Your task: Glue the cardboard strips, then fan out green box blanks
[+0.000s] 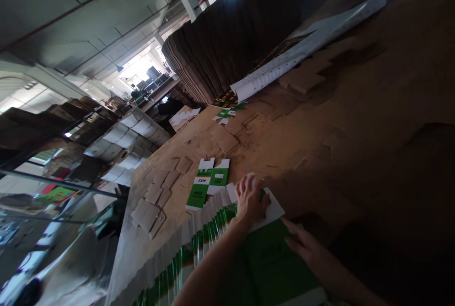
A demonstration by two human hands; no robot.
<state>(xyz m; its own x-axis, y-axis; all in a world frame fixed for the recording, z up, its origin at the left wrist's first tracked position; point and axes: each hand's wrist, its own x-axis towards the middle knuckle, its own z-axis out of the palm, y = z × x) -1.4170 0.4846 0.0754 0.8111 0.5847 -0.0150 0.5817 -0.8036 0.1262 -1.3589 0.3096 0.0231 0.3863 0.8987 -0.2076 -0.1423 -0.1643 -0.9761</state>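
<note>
Flat green-and-white printed cartons stand in a long fanned row (188,249) along the near side of the table. At its right end, a larger green carton face (273,249) with a white top flap is turned toward me. My left hand (250,199) lies over the top of this carton, fingers bent and closed on its white flap. At its right edge is my right hand (302,242), gripping the side with fingers and thumb close together. Two loose green-and-white carton blanks (208,182) lie flat just beyond the row.
Brown cardboard scraps (156,197) lie on the wooden table (199,140). Another green-and-white piece (224,114) lies farther back. A rolled printed sheet (277,71) stretches along the far side, before a tall cardboard stack (231,40). White rolls (121,140) and shelving stand at left.
</note>
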